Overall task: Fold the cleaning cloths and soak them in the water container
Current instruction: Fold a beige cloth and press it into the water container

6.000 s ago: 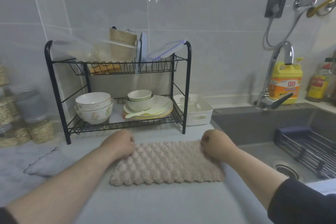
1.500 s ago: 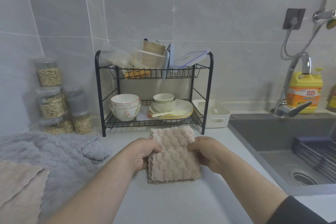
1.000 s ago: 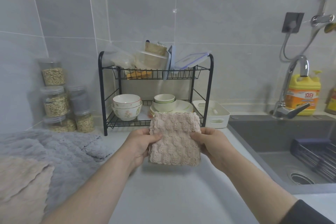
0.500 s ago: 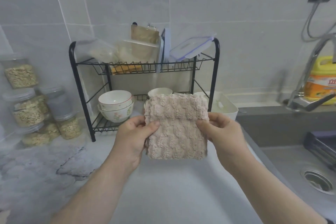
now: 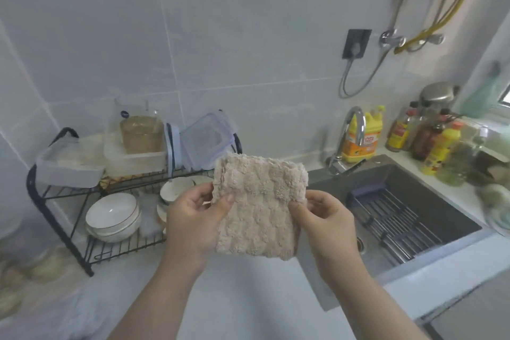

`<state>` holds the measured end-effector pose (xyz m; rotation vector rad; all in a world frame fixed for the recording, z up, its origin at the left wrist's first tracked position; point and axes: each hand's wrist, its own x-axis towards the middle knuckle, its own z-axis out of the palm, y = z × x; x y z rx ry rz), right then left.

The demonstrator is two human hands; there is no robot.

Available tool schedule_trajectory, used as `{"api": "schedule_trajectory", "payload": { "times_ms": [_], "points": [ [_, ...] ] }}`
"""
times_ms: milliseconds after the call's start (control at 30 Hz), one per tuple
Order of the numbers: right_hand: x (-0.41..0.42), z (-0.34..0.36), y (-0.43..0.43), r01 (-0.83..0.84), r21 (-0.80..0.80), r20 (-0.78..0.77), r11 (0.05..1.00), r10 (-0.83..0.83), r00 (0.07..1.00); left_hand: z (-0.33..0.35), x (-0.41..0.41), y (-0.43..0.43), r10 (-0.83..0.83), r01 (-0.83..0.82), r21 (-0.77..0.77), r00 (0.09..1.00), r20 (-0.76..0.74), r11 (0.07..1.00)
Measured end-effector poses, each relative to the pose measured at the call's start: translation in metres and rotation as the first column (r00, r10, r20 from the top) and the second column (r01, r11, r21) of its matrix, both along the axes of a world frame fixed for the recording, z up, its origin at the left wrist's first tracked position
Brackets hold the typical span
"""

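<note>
I've lifted the folded cloth (image 5: pixel 259 204) off the surface; left hand (image 5: pixel 193 218) and right hand (image 5: pixel 323 218) fingers pinch its sides at mid-frame, so soaking comes next.

Beige textured cleaning cloth (image 5: pixel 258 205), folded into a compact rectangle, held upright in the air above the counter, clear of the surface.

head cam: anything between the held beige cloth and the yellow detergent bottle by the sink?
In the head view, only the chrome faucet stands between the folded beige textured cloth and the yellow detergent bottle; its curved neck overlaps the bottle's left side.
</note>
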<state>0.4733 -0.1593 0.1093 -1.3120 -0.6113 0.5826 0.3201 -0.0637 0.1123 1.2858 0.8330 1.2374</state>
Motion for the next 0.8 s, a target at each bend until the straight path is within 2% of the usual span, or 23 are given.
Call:
{"api": "schedule_trajectory", "payload": {
  "times_ms": [100,200,333,533,633,800],
  "points": [
    [0.024,0.028,-0.028,0.116,0.016,0.038,0.993,-0.117,0.992,0.023,0.035,-0.007,-0.105,0.106,0.043,0.994,-0.025,0.993],
    [0.056,0.053,-0.066,0.236,0.024,0.081,0.971,-0.238,0.968,0.043,0.081,-0.025,-0.259,0.26,0.013,0.965,-0.028,0.966],
    [0.114,0.077,-0.131,0.402,0.069,0.08,0.913,-0.406,0.91,0.064,0.164,-0.065,-0.448,0.449,0.06,0.894,-0.026,0.892],
    [0.204,0.089,-0.266,0.596,0.101,0.048,0.797,-0.602,0.797,0.079,0.3,-0.174,-0.694,0.697,0.088,0.717,-0.062,0.712],
    [0.245,0.092,-0.339,0.701,0.102,0.048,0.706,-0.707,0.706,0.081,0.361,-0.245,-0.78,0.78,0.049,0.625,-0.036,0.623],
    [0.301,0.095,-0.45,0.833,0.037,0.055,0.552,-0.834,0.55,0.085,0.447,-0.348,-0.907,0.909,-0.018,0.414,-0.075,0.416]
  ]
}}
